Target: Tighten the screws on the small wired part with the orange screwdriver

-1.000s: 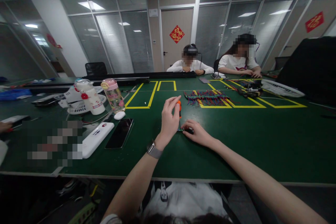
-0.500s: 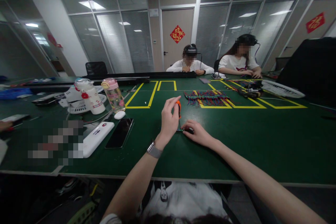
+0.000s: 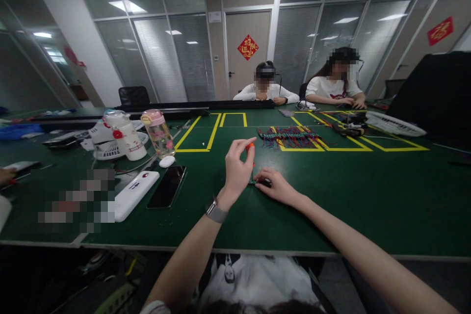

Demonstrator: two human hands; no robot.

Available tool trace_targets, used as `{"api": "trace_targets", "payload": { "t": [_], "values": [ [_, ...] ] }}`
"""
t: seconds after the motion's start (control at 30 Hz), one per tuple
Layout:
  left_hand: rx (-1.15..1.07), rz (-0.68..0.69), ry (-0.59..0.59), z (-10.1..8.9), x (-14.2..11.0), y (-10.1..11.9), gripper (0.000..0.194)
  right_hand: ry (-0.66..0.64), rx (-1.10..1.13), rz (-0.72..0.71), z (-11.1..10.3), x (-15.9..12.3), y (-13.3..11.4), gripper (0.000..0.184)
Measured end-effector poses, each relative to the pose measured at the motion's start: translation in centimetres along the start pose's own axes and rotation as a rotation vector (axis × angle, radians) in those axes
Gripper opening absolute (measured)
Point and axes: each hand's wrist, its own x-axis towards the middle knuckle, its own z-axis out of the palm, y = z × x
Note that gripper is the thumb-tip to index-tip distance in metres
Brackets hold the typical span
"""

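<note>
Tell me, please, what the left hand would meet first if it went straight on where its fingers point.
Probably the wires; however, the left hand looks raised, and depth is unclear, so it might pass above them.

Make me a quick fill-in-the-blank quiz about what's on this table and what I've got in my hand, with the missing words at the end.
1. The left hand holds a tool whose handle is ____.
2. The watch is worn on the ____ wrist.
3. The tape outlining shapes on the green table is ____.
4. The clear bottle with flowers on it has a ____ lid.

Missing words: orange; left; yellow; pink.
</note>
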Motion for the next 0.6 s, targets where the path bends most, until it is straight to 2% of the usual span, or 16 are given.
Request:
{"api": "trace_targets", "payload": {
  "t": [0.1, 0.3, 0.47, 0.6],
  "values": [
    [0.057, -0.035, 0.035, -0.02, 0.02, 0.00, 0.019, 0.004, 0.006, 0.012, 0.07, 0.00, 0.09, 0.010],
    [-0.048, -0.009, 0.000, -0.05, 0.13, 0.14, 0.027, 0.025, 0.010, 0.014, 0.31, 0.04, 0.49, 0.007],
    [0.073, -0.028, 0.050, -0.08, 0.08, 0.10, 0.019, 0.023, 0.019, 0.013, 0.41, -0.01, 0.70, 0.010],
    [0.016, -0.027, 0.015, -0.03, 0.07, -0.01, 0.027, 0.024, 0.024, 0.009, 0.40, -0.03, 0.71, 0.009]
  ]
}}
